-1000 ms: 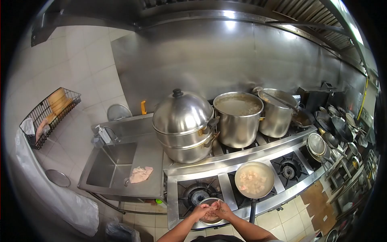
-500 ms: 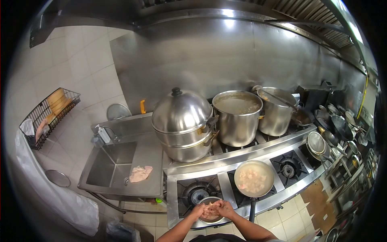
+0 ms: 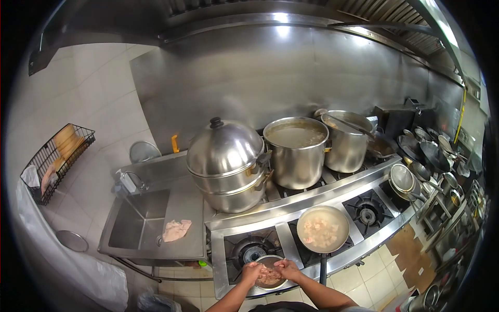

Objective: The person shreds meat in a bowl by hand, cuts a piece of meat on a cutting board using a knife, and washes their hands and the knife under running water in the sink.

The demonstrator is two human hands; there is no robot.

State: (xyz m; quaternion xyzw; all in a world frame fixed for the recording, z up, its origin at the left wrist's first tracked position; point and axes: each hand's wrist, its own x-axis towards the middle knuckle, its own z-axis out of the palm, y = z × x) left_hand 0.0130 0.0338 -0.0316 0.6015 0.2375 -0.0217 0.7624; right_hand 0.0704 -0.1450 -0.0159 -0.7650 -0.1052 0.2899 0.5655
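My left hand point(image 3: 252, 272) and my right hand point(image 3: 287, 270) are at the rim of a round metal bowl point(image 3: 284, 284) at the stove's front edge. Raw pink meat point(image 3: 268, 275) lies in the bowl and between my hands. The fingers of both hands are curled and pinched on bits of this meat; the fingertips are too small to see sharply. To the right of the bowl, a frying pan point(image 3: 340, 224) sits on a burner with pale chunks in cloudy liquid, its black handle point(image 3: 323, 269) pointing toward me beside my right forearm.
Behind are a lidded steamer point(image 3: 224, 151) and two tall stockpots point(image 3: 296, 164), point(image 3: 347, 151), one with a ladle across it. At left are a sink point(image 3: 138, 221) and a pink cloth point(image 3: 176, 230). A bare burner point(image 3: 367, 213), a strainer point(image 3: 402, 178) and stacked pans stand right.
My hands have drawn a little apart, and more of the meat now shows lower in the bowl. The whole view has shifted slightly.
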